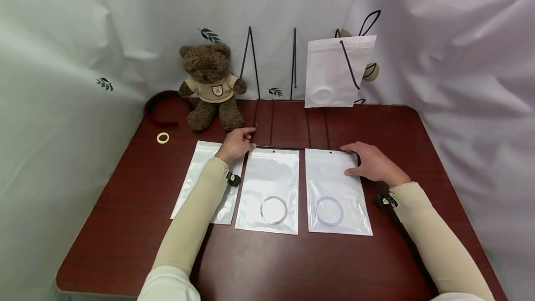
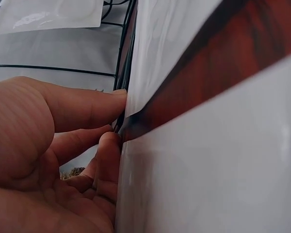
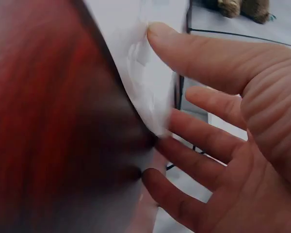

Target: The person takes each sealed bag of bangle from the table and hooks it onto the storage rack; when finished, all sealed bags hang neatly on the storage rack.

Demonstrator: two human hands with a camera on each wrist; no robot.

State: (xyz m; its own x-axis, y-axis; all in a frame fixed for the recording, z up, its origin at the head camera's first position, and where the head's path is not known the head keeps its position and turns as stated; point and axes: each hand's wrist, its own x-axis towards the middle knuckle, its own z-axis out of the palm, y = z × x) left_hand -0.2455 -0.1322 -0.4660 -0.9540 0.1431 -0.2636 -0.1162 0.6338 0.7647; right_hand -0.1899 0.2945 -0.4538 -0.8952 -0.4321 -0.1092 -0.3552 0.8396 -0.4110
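A person's two hands work over a dark red tabletop (image 1: 301, 268) where three white bags lie side by side. The left hand (image 1: 236, 144) is at the far left corner of the middle bag (image 1: 271, 178), beside the left bag (image 1: 195, 166), which the forearm partly covers; its grip is released, fingers loosely bent. The right hand (image 1: 374, 164) touches the far right corner of the right bag (image 1: 334, 175), its grip also released, thumb and fingers spread apart. Ring shapes show on the near part of the middle bag and the right bag; whether the rings lie inside is unclear.

Beyond the bags stands a dark wire rack (image 1: 272, 124), with another white bag, the hanging bag (image 1: 328, 68), on its right side. A brown teddy bear (image 1: 209, 85) in a cream shirt sits far left of the rack. To its left are a dark red headband (image 1: 150, 108) and, nearer, a pale yellow ring (image 1: 158, 138). A white curtain (image 1: 138, 22) with leaf prints hangs behind.
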